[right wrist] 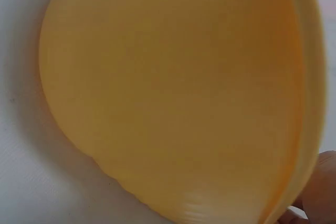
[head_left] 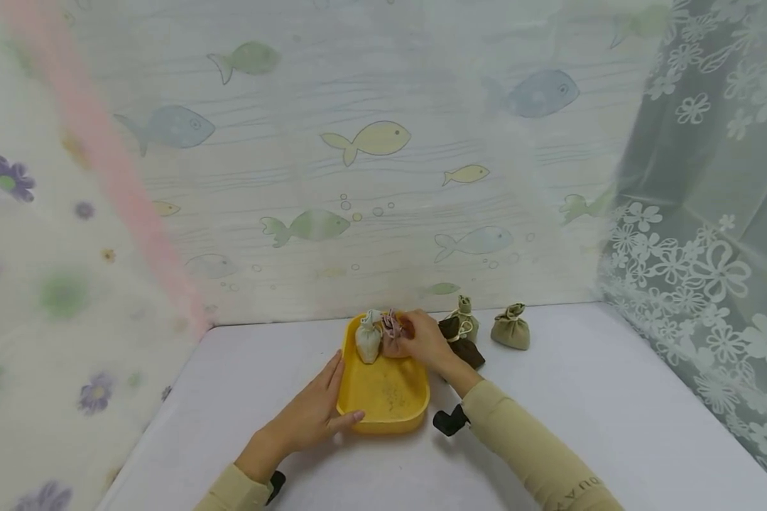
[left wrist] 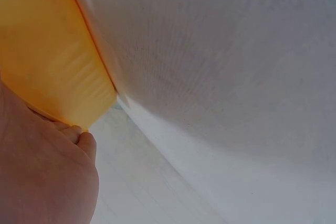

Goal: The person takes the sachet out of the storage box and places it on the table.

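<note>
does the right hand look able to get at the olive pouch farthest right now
Probably not straight away: the right hand holds the mauve pouch in the yellow tray, and a dark brown pouch and second olive pouch sit between, though the rightmost olive pouch stands uncovered.

Dressed in long, close-fitting beige sleeves [head_left: 530, 443], printed on the right one with dark capital letters [head_left: 591, 485]; wearing beside each cuff [head_left: 479, 406] a small black attachment [head_left: 449, 421], bluntly rounded on the right.
</note>
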A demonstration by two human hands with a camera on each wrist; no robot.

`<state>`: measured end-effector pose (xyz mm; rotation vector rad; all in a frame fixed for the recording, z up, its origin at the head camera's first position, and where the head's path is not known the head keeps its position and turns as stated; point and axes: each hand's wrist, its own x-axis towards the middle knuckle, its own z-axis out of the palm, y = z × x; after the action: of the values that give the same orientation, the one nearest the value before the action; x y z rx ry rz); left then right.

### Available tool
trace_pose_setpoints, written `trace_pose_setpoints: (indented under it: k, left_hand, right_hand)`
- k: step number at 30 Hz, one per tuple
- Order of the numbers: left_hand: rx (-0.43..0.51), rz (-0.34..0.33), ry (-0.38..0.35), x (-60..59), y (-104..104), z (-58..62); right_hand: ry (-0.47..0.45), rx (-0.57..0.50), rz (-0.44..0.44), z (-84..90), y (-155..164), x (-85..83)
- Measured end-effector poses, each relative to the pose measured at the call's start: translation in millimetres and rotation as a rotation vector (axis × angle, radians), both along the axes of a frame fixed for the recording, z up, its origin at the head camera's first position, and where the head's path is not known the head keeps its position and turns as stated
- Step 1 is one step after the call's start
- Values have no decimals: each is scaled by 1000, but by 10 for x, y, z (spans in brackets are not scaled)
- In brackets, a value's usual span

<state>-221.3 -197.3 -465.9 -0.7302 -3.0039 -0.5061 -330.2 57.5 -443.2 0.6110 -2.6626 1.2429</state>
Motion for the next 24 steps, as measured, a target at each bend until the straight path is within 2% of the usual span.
trace_pose_setpoints:
  k: [2,9,18,24]
  left_hand:
    - [9,1,-4,1,7,10]
    - [3,5,-17,-1,8,18]
    - [8,4,-8,-10,4,5]
    - [-1,-2,-1,-4,-7,0]
  right_hand:
    - [-4,-13,-7,-17,-14,-16]
    - [99,-20,11,-118,-40,-56]
    - [56,-20,9,-141,-41,-77]
    - [83,-23,25,-82,-25,-33]
